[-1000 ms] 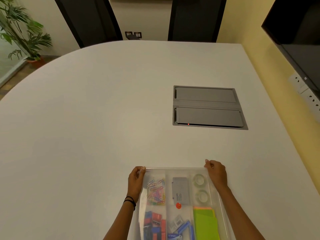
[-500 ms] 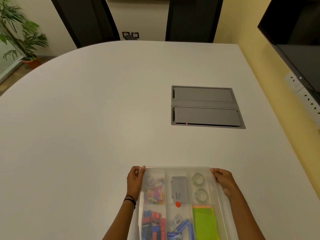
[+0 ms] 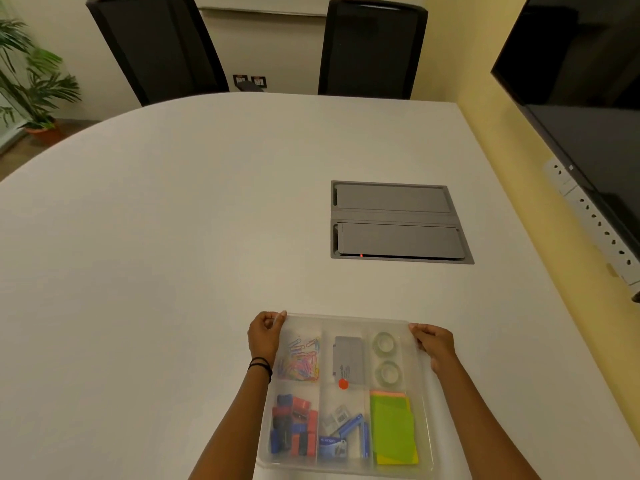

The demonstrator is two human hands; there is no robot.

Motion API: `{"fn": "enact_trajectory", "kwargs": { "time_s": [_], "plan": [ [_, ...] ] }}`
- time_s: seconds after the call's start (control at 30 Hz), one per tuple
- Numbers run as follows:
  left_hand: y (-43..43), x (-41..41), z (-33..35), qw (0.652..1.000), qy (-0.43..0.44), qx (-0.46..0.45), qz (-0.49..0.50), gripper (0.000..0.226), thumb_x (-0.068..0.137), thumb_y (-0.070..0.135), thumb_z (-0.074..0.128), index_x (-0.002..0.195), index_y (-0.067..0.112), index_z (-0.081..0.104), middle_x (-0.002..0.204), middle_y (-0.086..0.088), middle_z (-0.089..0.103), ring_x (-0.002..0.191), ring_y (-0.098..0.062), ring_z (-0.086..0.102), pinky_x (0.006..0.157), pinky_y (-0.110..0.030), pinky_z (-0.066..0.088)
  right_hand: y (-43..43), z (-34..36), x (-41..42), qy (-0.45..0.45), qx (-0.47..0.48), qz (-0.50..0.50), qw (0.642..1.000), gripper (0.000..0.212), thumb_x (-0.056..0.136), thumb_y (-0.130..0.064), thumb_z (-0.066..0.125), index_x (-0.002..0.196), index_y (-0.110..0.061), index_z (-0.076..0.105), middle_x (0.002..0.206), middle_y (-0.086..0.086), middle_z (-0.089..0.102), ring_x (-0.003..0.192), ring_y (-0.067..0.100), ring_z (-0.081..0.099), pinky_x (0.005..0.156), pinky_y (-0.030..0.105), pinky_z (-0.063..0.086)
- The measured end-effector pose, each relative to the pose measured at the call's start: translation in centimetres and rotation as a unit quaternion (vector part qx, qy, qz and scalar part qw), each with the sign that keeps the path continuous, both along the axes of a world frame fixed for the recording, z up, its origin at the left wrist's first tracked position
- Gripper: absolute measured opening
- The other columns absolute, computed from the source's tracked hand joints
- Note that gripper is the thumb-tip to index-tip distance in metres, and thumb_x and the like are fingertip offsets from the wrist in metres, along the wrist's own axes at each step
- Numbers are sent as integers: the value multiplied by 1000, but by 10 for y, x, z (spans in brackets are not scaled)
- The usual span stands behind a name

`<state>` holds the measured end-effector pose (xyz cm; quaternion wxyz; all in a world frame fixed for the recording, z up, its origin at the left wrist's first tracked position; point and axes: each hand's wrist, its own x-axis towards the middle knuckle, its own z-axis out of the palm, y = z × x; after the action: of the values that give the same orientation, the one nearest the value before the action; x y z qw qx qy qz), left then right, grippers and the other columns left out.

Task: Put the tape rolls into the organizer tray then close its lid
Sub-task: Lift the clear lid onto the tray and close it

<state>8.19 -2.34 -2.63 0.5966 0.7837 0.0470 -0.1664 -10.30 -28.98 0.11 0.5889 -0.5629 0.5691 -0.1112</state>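
The left hand (image 3: 265,332) grips the far left corner of the clear lid (image 3: 346,322), fingers curled closed over its edge. A black band sits on the left wrist. The right hand (image 3: 434,344) holds the far right corner of the same lid, fingers folded around the rim and thumb on top. The lid lies over the organizer tray (image 3: 427,410), which spans the space between the two hands and extends back toward the person along both forearms.

Two tape rolls (image 3: 386,356) lie flat in the compartment just inside the right hand, one behind the other, visible through the lid. A grey card (image 3: 348,358) occupies the middle compartment between the hands. Coloured paper clips (image 3: 299,360) fill the compartment just inside the left hand. Nearer the person, beside the left forearm, lie red, blue and black clips (image 3: 294,427); beside the right forearm lie green sticky notes (image 3: 393,431).

The tray rests on a white table (image 3: 156,254). Well beyond the right hand, a grey cable hatch (image 3: 394,221) is set into the table.
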Motion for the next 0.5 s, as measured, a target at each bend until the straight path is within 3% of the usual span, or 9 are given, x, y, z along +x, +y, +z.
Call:
{"fn": "enact_trajectory", "kwargs": {
  "time_s": [0.13,0.23,0.37,0.5],
  "plan": [
    [2,2,0,1000,23,-15,-12,16,86,17,67,87,1,67,83,-9,67,78,-20,59,71,-23,47,-2,3,-1,8,0,24,1000,17,84,-2,67,94,11,66,67,9,59,59,17,49,57,24,45],
    [11,-1,-1,998,3,11,-63,18,90,20,62,95,3,65,92,-9,67,86,-21,61,77,-27,49,1,5,-7,26,-40,57,997,14,86,-7,66,90,7,68,81,14,64,71,23,56,65,31,50],
    [34,-19,-4,996,-23,36,-74,15,89,28,62,89,13,63,88,-1,67,83,-16,63,67,-21,49,18,5,-31,52,-87,117,988,14,87,-12,64,82,0,69,75,11,64,67,20,56,63,30,51],
    [58,-39,-4,994,-24,25,-103,7,88,23,65,87,17,63,88,3,67,81,-14,64,64,-16,50,40,1,-65,73,-125,163,976,14,88,-16,65,87,-4,69,79,9,66,71,24,60,75,37,51]
  ]
}}
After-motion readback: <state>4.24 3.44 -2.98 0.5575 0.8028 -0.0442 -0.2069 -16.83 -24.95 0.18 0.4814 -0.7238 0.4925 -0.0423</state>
